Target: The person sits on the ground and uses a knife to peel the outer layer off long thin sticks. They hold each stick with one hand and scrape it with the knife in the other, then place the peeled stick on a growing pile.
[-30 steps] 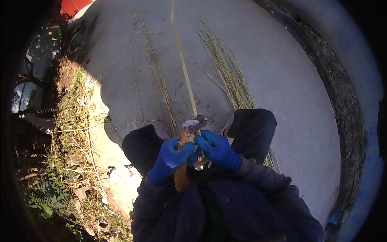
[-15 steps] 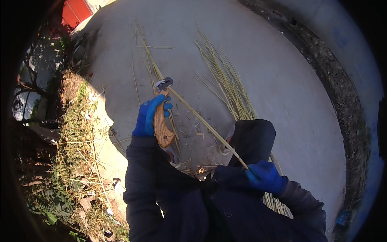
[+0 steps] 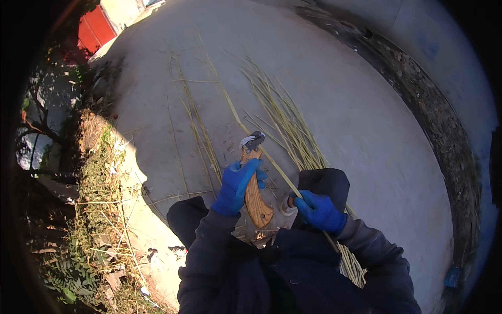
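Observation:
My left hand (image 3: pixel 235 188), in a blue glove, is wrapped round the curved wooden handle of a hand tool (image 3: pixel 256 203). The tool's small dark metal head rests on a long, thin greenish-yellow stalk (image 3: pixel 280 171); how its edge meets the stalk is too small to make out. My right hand (image 3: pixel 320 211), gloved alike, grips that same stalk lower down, close to my knee. Past the tool head the stalk runs far out over the ground, and its near end sticks out behind my right hand.
A bundle of similar stalks (image 3: pixel 293 128) lies on the concrete ground (image 3: pixel 366 136) at my right, passing under my leg. Several thin stalks (image 3: pixel 201 133) lie to the left. Weeds and dry litter (image 3: pixel 99 209) border the left side; a wall (image 3: pixel 418 31) stands at the far right.
My left hand and the tool have come right and nearer to me, with the tool head now further down the stalk. My right hand has shifted left and slightly up.

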`<state>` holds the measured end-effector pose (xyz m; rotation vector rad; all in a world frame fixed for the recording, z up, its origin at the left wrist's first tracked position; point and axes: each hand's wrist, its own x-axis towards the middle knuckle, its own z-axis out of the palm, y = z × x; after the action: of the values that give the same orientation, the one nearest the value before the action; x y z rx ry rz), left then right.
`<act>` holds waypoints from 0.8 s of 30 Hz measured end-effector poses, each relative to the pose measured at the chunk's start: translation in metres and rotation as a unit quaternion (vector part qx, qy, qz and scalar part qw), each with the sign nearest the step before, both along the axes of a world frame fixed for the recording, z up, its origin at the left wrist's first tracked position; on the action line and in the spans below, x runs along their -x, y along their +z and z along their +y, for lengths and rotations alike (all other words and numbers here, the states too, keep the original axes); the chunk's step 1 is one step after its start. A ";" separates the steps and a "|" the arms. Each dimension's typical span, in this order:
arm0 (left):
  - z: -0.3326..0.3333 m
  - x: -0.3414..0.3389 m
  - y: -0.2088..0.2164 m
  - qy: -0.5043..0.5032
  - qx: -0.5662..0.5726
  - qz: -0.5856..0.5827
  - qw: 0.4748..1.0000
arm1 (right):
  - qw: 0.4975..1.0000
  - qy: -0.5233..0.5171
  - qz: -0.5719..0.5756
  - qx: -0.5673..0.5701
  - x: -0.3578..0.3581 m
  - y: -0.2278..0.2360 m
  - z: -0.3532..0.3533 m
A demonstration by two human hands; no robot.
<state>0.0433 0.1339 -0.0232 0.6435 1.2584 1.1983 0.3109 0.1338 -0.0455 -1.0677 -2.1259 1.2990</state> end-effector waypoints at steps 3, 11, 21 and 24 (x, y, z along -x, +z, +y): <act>0.004 0.018 -0.014 0.041 -0.033 -0.011 0.999 | 0.982 0.004 -0.038 -0.186 -0.017 -0.008 -0.015; 0.050 0.135 -0.041 0.141 -0.088 0.028 0.986 | 0.961 0.107 -0.192 -0.166 -0.154 0.004 -0.113; 0.010 0.019 -0.041 0.028 -0.059 -0.021 0.998 | 0.965 0.071 0.014 0.251 -0.052 0.017 -0.026; 0.000 -0.005 -0.033 0.014 -0.017 -0.047 0.999 | 0.945 0.062 0.036 0.320 0.004 0.004 0.014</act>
<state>0.0486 0.1335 -0.0559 0.5887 1.1730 1.2604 0.3070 0.1474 -0.0419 -1.1022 -1.7666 2.1405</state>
